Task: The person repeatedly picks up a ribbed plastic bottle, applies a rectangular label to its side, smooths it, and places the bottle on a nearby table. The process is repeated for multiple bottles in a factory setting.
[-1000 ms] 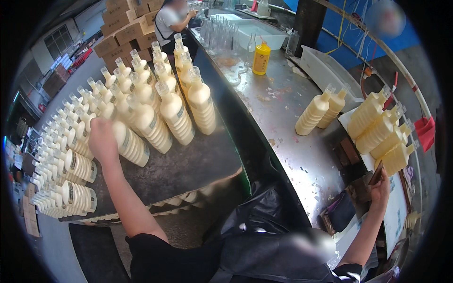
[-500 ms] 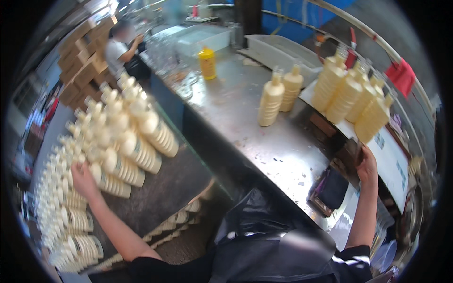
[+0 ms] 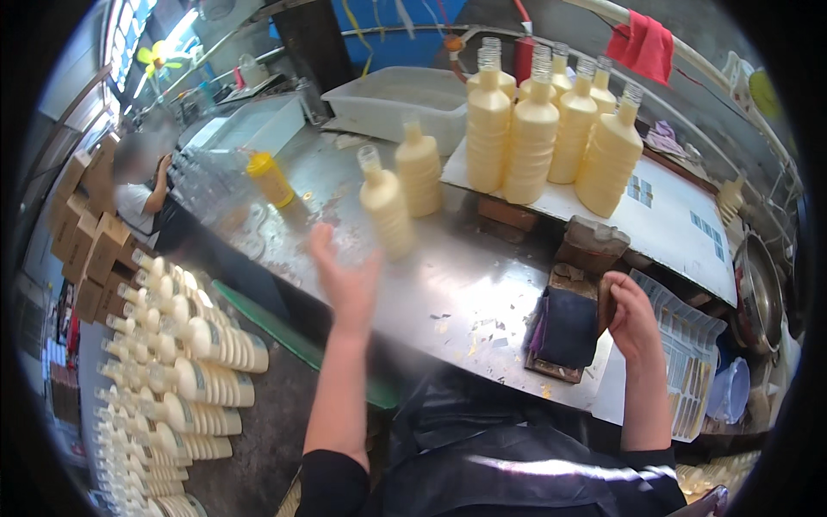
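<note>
My left hand (image 3: 346, 280) is blurred over the near edge of the metal bench, its fingers spread and holding nothing. Just beyond its fingertips stands a cream ribbed bottle (image 3: 385, 207) with a clear neck. A second cream bottle (image 3: 419, 172) stands upright close behind that one. My right hand (image 3: 633, 319) pinches a small flat brown piece (image 3: 606, 306), perhaps a squeegee. That piece is beside a dark folded cloth pad (image 3: 567, 329) on a small wooden block. Further back, a group of cream bottles (image 3: 530, 142) stands upright on a white board (image 3: 680, 220).
Rows of cream bottles (image 3: 211, 340) fill a dark surface at left. A yellow bottle (image 3: 271, 179) and a white tub (image 3: 388, 99) stand on the bench (image 3: 469, 284). A printed sheet (image 3: 680, 362) lies at right. A co-worker (image 3: 138, 194) is near stacked cartons at far left.
My left hand has moved right from the rows of bottles to the bench, empty. My right hand has come down beside the cloth pad with the brown piece. The view has turned right.
</note>
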Tool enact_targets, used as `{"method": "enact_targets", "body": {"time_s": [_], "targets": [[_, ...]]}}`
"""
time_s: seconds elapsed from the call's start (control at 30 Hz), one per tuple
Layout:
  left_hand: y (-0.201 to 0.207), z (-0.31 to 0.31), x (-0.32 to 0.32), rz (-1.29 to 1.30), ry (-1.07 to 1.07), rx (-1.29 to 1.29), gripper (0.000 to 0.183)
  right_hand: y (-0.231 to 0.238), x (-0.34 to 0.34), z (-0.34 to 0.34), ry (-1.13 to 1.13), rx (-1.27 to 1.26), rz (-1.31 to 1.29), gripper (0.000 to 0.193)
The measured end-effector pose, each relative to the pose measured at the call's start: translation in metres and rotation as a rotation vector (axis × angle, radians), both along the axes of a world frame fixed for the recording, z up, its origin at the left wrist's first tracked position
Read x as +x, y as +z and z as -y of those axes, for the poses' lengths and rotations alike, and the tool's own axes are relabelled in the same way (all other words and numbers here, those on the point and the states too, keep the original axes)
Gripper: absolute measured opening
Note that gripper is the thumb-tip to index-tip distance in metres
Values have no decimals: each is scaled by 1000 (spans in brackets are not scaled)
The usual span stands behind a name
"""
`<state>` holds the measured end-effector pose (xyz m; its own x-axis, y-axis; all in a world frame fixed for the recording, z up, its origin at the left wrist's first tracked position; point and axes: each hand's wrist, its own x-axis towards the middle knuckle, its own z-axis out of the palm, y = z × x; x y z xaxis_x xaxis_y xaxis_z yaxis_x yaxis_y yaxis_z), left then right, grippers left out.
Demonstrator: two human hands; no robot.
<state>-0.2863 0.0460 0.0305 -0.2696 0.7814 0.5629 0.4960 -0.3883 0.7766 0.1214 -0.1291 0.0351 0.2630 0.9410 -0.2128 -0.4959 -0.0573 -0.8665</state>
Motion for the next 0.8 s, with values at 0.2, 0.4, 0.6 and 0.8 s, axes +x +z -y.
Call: {"method": "enact_targets", "body": {"time_s": [0.2, 0.4, 0.6, 0.8], "targets": [[-58, -91, 65, 181, 86, -231, 86, -3, 6, 47, -175, -104, -22, 20], [-51, -65, 53, 446, -456, -317, 67, -23, 17, 64, -269, -129, -71, 21], [-6, 16, 125, 710, -937, -715, 64, -2, 6, 45, 12, -258, 295, 18], [6, 52, 230, 644, -1212, -897, 70, 9, -17, 46, -91, -148, 636, 37]]}}
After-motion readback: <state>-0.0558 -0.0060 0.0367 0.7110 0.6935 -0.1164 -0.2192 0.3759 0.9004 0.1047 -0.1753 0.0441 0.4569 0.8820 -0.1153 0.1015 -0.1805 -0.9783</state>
